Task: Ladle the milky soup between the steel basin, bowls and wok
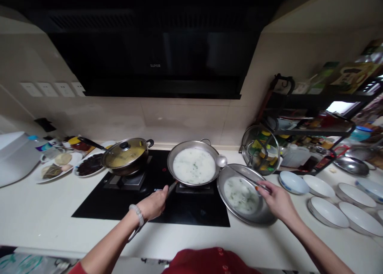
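Observation:
My left hand, with a bead bracelet on its wrist, is closed round the dark handle of a steel pan full of white soup on the right burner. My right hand grips the long handle of a metal ladle, whose bowl rests at the pan's right rim. Under the ladle's handle sits a large steel bowl on the counter beside the stove, partly filled with the same white soup.
A lidded pot stands on the left burner of the black cooktop. Plates of food lie at the left. Several white bowls line the counter at the right. A glass lid leans against a cluttered rack.

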Tool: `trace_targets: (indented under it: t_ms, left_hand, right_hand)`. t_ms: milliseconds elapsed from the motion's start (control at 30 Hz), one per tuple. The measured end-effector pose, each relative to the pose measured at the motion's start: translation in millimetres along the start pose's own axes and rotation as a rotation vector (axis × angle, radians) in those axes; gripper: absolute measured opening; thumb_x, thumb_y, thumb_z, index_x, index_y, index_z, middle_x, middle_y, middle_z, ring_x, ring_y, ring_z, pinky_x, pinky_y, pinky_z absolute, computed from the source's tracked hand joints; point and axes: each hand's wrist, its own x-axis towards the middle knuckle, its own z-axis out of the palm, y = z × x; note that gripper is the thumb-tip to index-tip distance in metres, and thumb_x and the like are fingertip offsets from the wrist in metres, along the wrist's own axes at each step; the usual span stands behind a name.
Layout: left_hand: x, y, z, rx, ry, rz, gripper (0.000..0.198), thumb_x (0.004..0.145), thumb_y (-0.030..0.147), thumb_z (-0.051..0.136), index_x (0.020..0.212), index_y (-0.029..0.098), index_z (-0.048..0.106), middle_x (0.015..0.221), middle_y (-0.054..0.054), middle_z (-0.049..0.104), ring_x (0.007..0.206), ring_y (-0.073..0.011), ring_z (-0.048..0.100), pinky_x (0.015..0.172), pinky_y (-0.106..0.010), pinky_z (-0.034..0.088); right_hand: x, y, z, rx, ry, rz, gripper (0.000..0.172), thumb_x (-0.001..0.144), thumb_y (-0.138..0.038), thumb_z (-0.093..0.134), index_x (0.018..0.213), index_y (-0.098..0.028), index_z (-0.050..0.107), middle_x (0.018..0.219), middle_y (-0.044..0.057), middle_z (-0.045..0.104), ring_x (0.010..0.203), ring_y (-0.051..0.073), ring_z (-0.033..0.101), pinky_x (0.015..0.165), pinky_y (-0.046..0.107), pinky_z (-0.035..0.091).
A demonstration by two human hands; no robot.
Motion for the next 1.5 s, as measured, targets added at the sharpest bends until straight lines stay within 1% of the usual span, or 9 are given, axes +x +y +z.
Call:
trace_targets:
  t_ms: [67,200,300,400,600,933,1200,1433,1500]
  left_hand:
    - [0,0,-0.6,-0.001,-0.003,-0.005,0.071,0.084,0.013,0.042,0.148,-0.009,0.021,0.128,-0.031,0.058,0.118,-0.0309,0.058,0.1,-0.036,0.043]
    - [0,0,-0.3,-0.024,0.006,-0.008,0.07,0.084,0.014,0.043,0.148,-0.008,0.023,0.124,-0.029,0.06,0.114,-0.0308,0.06,0.097,-0.035,0.045]
    - [0,0,0.8,-0.039,0.019,-0.011,0.07,0.084,0.015,0.043,0.148,-0.005,0.025,0.125,-0.028,0.06,0.115,-0.0307,0.06,0.097,-0.035,0.045]
    - [-1,0,1.2,-0.049,0.027,-0.02,0.07,0.083,0.015,0.045,0.149,0.0,0.026,0.125,-0.026,0.061,0.115,-0.0303,0.061,0.096,-0.036,0.044]
    - [-1,1,0.3,-0.073,0.033,-0.01,0.07,0.083,0.016,0.047,0.148,0.001,0.028,0.123,-0.025,0.062,0.115,-0.0302,0.061,0.095,-0.035,0.045]
    - [-1,1,0.1,-0.004,0.008,-0.013,0.069,0.085,0.016,0.043,0.15,-0.001,0.024,0.129,-0.027,0.059,0.119,-0.0288,0.058,0.101,-0.035,0.042]
    - [-2,-1,1.7,-0.045,0.029,0.0,0.071,0.083,0.015,0.045,0.149,-0.001,0.026,0.128,-0.028,0.059,0.119,-0.0298,0.058,0.101,-0.037,0.042]
    - [-1,-1,1.7,-0.037,0.021,-0.003,0.071,0.083,0.014,0.043,0.149,-0.002,0.025,0.127,-0.027,0.059,0.117,-0.0297,0.059,0.099,-0.037,0.044]
    - [-2,0,1.5,-0.032,0.02,-0.005,0.071,0.083,0.014,0.043,0.149,-0.002,0.024,0.126,-0.027,0.06,0.116,-0.0298,0.06,0.099,-0.037,0.044]
  right_hand:
    - [8,-32,8,-0.154,-0.098,-0.075,0.041,0.084,-0.04,0.046,0.108,-0.018,0.071,0.082,0.01,0.076,0.082,0.029,0.07,0.074,0.035,0.049]
    - [26,-84,31,-0.478,-0.235,-0.209,0.038,0.093,-0.028,0.042,0.123,-0.02,0.064,0.096,0.012,0.074,0.089,0.028,0.069,0.074,0.034,0.045]
    - [37,-105,53,-0.56,-0.29,-0.235,0.037,0.095,-0.02,0.039,0.123,-0.019,0.063,0.1,0.015,0.072,0.09,0.029,0.068,0.074,0.035,0.043]
    - [42,-112,72,-0.535,-0.317,-0.245,0.037,0.093,-0.014,0.039,0.12,-0.018,0.064,0.103,0.017,0.071,0.093,0.03,0.068,0.076,0.036,0.042]
    - [52,-109,82,-0.393,-0.363,-0.173,0.027,0.091,-0.021,0.051,0.109,-0.021,0.071,0.102,0.012,0.074,0.098,0.026,0.067,0.075,0.03,0.042]
    - [64,-96,58,-0.174,-0.379,-0.085,0.015,0.079,-0.02,0.06,0.083,-0.02,0.075,0.079,0.005,0.072,0.082,0.021,0.065,0.069,0.026,0.041]
    - [58,-83,45,-0.004,-0.379,-0.08,0.017,0.073,-0.022,0.058,0.077,-0.017,0.074,0.073,0.005,0.07,0.075,0.02,0.063,0.068,0.027,0.044]
    - [50,-68,15,0.116,-0.354,-0.016,0.025,0.071,-0.03,0.057,0.081,-0.014,0.074,0.063,0.003,0.067,0.061,0.018,0.059,0.059,0.027,0.044]
    - [45,-59,-1,0.129,-0.29,-0.007,0.029,0.069,-0.033,0.058,0.082,-0.013,0.075,0.063,0.004,0.067,0.061,0.019,0.059,0.058,0.028,0.045]
